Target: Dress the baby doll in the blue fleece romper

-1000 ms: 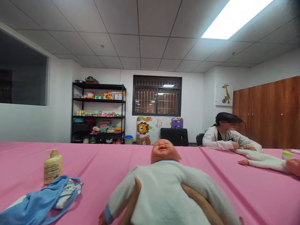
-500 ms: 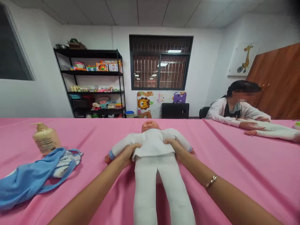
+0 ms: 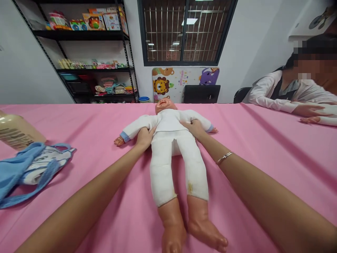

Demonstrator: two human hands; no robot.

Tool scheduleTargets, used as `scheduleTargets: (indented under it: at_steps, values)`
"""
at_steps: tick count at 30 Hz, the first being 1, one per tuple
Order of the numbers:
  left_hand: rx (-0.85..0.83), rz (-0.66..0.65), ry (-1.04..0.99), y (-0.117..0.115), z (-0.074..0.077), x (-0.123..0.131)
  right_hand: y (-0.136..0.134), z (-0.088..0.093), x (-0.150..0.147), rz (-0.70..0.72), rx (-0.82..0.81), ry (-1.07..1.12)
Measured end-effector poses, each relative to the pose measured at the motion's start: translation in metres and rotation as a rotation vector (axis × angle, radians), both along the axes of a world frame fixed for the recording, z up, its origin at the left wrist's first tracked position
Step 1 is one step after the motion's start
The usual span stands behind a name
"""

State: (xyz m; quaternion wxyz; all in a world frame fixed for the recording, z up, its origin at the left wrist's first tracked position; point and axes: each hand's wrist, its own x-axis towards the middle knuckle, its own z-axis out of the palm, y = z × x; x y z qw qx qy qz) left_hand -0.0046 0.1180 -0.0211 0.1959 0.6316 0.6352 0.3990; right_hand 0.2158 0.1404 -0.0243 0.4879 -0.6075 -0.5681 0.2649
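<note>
A baby doll (image 3: 170, 121) in a white top with blue cuffs and white leg coverings lies on its back, its bare feet toward me. My left hand (image 3: 145, 137) grips the side of its torso below the armpit, thumb on the front of the top. On the opposite side my right hand (image 3: 193, 128) holds the torso in the same way, thumb on the chest and fingers partly hidden under the doll's arm. Both doll arms stretch outward.
A pink-covered table (image 3: 250, 168) bears a pump bottle (image 3: 19, 130) and a blue cloth (image 3: 15, 168) at the left. At the right a person (image 3: 281, 88) touches another doll (image 3: 326, 114). Behind stand a black shelf (image 3: 92, 70) and a black chair (image 3: 201, 94).
The view has tilted down and the doll's feet now show. The doll appears farther up the picture, with both hands still at its sides. The bottle sits closer to the left edge.
</note>
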Motion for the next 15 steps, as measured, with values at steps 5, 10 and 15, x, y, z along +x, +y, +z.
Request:
scheduleTargets:
  at_steps: [5,10,15]
  values:
    - [-0.131,0.119,0.416,0.002,0.003,-0.002,0.003,-0.014,0.005,-0.056,-0.022,-0.229]
    - [-0.22,-0.143,0.646,-0.009,0.002,-0.017,-0.017,-0.018,0.014,0.042,-0.028,-0.485]
    - [-0.147,-0.274,0.817,-0.053,-0.003,-0.04,-0.05,-0.028,0.042,0.21,0.058,-0.933]
